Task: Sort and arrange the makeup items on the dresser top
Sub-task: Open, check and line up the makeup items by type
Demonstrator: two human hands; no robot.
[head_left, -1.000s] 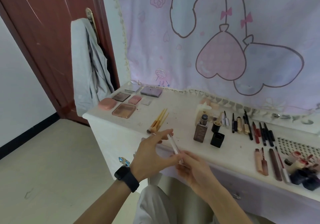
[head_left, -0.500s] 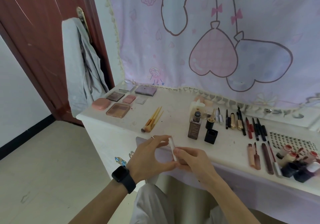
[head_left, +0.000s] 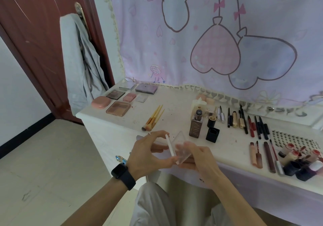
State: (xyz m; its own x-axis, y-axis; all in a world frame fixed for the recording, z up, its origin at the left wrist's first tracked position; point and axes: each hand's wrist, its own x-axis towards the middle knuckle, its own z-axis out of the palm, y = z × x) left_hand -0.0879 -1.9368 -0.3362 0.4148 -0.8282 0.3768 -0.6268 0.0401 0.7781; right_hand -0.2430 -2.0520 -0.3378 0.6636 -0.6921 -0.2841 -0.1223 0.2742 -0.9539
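Head view: seated at the dresser [head_left: 174, 106], midway through sorting the makeup. Held in the air just off the front edge, in front of the brushes [head_left: 153, 119] and the bottle [head_left: 196, 126]: a flat clear case [head_left: 182, 149] with a white strip [head_left: 170, 146] along one side. Left hand [head_left: 148, 153] curled on the strip side, thumb beneath and fingertips above; right hand [head_left: 201, 157] wrapped round the opposite side. Both clamped on the case, neither free. Hard to tell whether closed or partly hinged open, given the see-through plastic.

Judged by looks: light, stiff, slick, easily cracked or scuffed, and liable to spring open if squeezed across the flat faces. Best taken by the edges, with one grip on the white strip, and set down flat rather than dropped.

Laid out behind: palettes [head_left: 118, 108] at the far left corner, pencils [head_left: 253, 126] in a row to the right, lip tubes [head_left: 257, 155] nearer the front, black cap [head_left: 212, 134] beside the bottle. Probably bound for the palettes, though not certain.
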